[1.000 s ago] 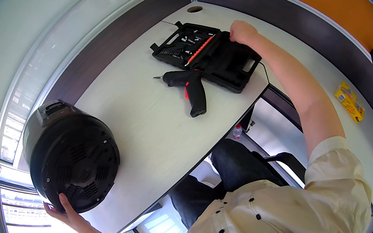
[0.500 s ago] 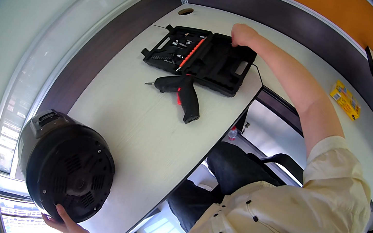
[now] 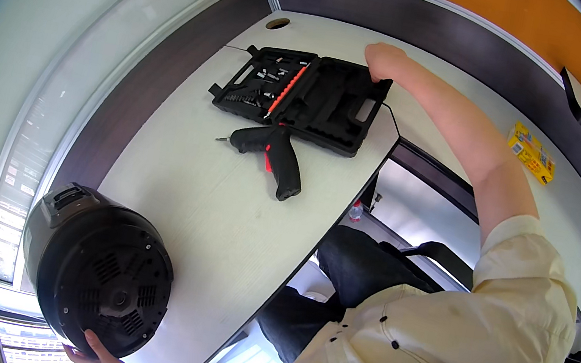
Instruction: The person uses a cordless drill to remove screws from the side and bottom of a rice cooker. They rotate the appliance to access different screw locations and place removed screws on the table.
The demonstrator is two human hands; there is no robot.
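A round black appliance [image 3: 127, 262], looking like a rice cooker, lies on its side at the near left of the table, its vented base toward me. My left hand [image 3: 96, 358] grips its lower rim, thumb on the base and the other fingers mostly hidden behind. At the far right corner of an open black tool case [image 3: 317, 136], my right hand [image 3: 382, 61] is curled with its fingertips out of sight; whether it pinches anything cannot be made out. Bits and an orange-red strip [image 3: 286, 92] sit in the case's left half. Just nearer lies a black cordless screwdriver [image 3: 279, 164] with red parts.
A yellow box [image 3: 532, 153] lies on the right wing of the desk [image 3: 464, 107]. Partition walls [image 3: 411, 13] bound the desk behind and at left. A cable hole [image 3: 278, 23] is in the far corner. Under the desk stands a small bottle [image 3: 355, 210].
The whole view has shifted slightly, so the desk things appear lower and further left. Relative to the case, my right hand has moved a little right. My left hand stays on the rice cooker.
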